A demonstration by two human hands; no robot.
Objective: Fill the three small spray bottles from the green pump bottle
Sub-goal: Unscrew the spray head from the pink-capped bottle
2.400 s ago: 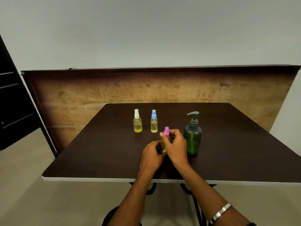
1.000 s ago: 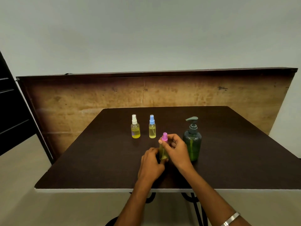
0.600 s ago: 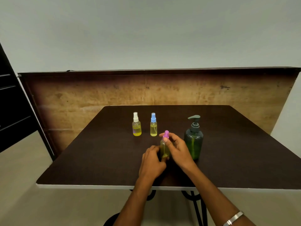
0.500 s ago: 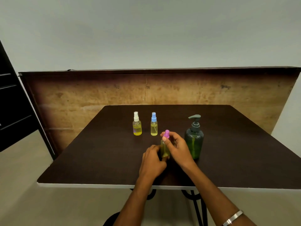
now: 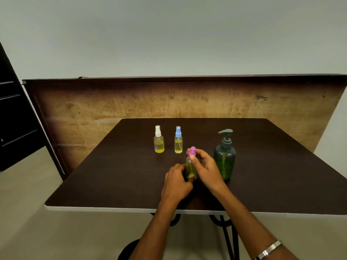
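- Gripping the pink bottle (image 5: 190,167) low on its body, your left hand (image 5: 176,184) has its fingers curled round the base; the bottle stands upright on the table (image 5: 112,175), near the front edge.
- Your right hand (image 5: 206,169) pinches the pink cap (image 5: 192,151) between thumb and fingertips; the other fingers curl loosely behind it.
- You cannot tell from this view whether the cap is seated fully or loose; yellowish liquid shows through the bottle's body.
- Your pump bottle (image 5: 225,158) stands upright just right of your right hand; its nozzle points left.
- Further back you have the white bottle (image 5: 159,140) and the blue bottle (image 5: 178,140), side by side, apart from each other, both upright and capped; both hold yellow liquid.
- A metal bangle (image 5: 268,249) sits on your right wrist; a wooden board (image 5: 112,106) stands behind the table.
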